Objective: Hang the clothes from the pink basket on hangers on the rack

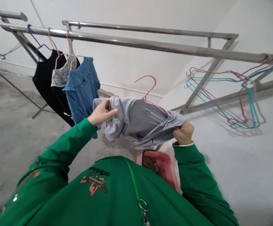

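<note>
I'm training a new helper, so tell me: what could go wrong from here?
The pink hanger is not hooked on the rail, so it might slip out of the grey garment and drop. The garment is bunched in the right hand, so pulling hard might stretch it. If the left hand lost its hold, that side could sag toward the floor.

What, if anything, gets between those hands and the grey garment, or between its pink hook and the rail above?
Nothing visible. The left hand touches the grey garment and the right hand clutches it. Between the pink hook and the rail only wall shows; the blue top hangs off to the left.
</note>
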{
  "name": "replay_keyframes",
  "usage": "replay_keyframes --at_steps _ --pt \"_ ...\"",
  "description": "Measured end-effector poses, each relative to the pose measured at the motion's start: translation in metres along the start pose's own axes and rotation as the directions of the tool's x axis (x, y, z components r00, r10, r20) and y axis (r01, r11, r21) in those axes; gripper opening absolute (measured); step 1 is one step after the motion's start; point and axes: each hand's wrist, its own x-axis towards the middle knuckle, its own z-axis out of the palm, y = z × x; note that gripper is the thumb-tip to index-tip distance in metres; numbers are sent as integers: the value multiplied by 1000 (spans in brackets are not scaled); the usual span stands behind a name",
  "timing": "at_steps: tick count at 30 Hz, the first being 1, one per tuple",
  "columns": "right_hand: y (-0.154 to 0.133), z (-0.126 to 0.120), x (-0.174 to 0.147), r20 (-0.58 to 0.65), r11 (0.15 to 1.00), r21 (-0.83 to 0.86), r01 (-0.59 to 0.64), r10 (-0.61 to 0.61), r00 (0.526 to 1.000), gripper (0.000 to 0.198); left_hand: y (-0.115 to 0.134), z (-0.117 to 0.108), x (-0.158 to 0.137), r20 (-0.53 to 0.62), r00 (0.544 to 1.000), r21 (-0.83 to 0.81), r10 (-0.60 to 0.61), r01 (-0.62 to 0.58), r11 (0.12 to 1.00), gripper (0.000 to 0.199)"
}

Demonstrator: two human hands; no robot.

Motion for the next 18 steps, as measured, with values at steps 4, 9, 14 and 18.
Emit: replay_keyframes --at_steps 4,9,14,18 --pt "0 2 -13 -105 1000 24 -13 15 994 9 14 -1 11 -43 996 -161 -82 74 984 44" --pt "6 -3 -37 -60 994 42 -100 102 993 12 32 -50 17 47 988 -149 -148 154 977 34" --pt "3 -6 -52 -82 985 31 -169 171 982 19 33 -75 17 251 956 530 -155 -2 848 25" --pt "-2 -7 -56 -20 972 70 -226 228 973 19 49 -68 15 304 952 736 40 -262 624 37"
